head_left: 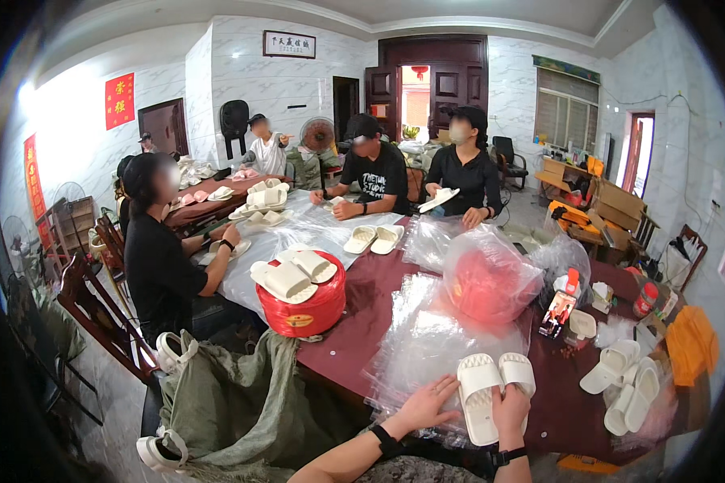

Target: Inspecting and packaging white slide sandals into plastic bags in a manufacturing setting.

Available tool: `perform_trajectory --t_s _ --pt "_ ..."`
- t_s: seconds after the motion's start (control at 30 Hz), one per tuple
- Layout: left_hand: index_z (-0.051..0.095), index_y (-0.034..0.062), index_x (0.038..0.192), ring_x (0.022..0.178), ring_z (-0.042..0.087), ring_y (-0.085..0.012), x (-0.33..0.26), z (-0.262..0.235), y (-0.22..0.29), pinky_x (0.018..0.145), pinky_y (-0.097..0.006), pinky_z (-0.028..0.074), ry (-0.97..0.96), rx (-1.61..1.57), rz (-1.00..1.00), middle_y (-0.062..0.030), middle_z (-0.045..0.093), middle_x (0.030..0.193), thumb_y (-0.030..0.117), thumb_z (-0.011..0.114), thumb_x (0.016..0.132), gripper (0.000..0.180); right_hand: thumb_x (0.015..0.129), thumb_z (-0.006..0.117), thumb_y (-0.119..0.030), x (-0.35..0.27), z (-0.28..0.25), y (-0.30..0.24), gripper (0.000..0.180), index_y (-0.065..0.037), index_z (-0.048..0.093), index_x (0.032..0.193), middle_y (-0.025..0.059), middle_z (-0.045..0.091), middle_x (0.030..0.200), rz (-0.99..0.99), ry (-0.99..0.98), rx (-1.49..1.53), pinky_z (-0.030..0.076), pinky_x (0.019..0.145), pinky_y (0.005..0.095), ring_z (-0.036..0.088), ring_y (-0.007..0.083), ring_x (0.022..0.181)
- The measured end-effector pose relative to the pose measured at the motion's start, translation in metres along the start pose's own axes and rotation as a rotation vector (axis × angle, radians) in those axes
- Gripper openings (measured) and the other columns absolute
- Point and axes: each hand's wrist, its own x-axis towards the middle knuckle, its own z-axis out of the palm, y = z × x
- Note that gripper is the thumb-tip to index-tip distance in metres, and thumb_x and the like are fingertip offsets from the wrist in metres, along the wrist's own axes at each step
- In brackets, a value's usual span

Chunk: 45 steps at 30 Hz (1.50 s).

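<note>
Over the table (562,390) by clear bags (415,338), the right grip (508,412) is closed on cream slippers (478,402), broad-strapped with patterned insoles, while the left grip (421,404), loosely spread and empty, is just beside them.

At the lower edge of the frame, right of centre, show two bare forearms and bare hands. Above the left hand (423,404), a black band (387,441) circles the wrist, dark and matte, with a wider piece that sits like a small flat block. Above the right hand (510,414), a second black band (507,457) is strapped round the wrist, narrow, with a chunkier dark piece on its left side; finer details are too small to tell.
</note>
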Motion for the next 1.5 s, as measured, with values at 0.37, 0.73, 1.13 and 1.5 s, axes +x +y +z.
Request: perform_trajectory --t_s 0.37,0.73,1.13,1.5 --pt "0.039 0.0002 0.15 0.143 0.038 -0.0408 0.0 -0.001 0.002 0.114 -0.046 0.038 0.002 0.013 -0.009 -0.0233 0.043 0.153 0.046 0.067 0.092 0.079 0.09 0.069 -0.031 0.0 0.0 0.001 0.034 0.0 0.064 0.077 0.0203 0.066 0.078 0.034 -0.041 -0.023 0.05 0.068 0.0517 0.064 0.0418 0.073" --pt "0.039 0.0011 0.15 0.144 0.039 -0.0396 0.001 -0.001 0.002 0.115 -0.046 0.038 0.004 0.03 -0.011 -0.0226 0.044 0.153 0.047 0.066 0.092 0.079 0.089 0.07 -0.031 0.001 -0.005 -0.005 0.035 0.001 0.065 0.078 0.0201 0.066 0.078 0.05 -0.043 -0.006 0.05 0.069 0.0522 0.064 0.0418 0.074" --pt "0.04 -0.001 0.149 0.144 0.038 -0.0397 0.0 0.001 0.003 0.115 -0.046 0.037 0.01 0.027 0.007 -0.0234 0.044 0.153 0.048 0.067 0.092 0.08 0.089 0.07 -0.03 -0.001 -0.001 0.002 0.034 0.001 0.063 0.076 0.0191 0.065 0.077 0.028 -0.012 -0.019 0.05 0.069 0.0518 0.065 0.041 0.073" --pt "0.041 -0.0004 0.148 0.143 0.039 -0.0413 0.007 -0.003 0.005 0.116 -0.046 0.036 -0.004 -0.007 0.018 -0.0236 0.044 0.152 0.045 0.068 0.092 0.077 0.088 0.071 -0.029 0.002 0.002 0.002 0.033 0.001 0.064 0.075 0.0196 0.067 0.078 0.065 -0.002 -0.042 0.05 0.069 0.0516 0.065 0.0412 0.075"
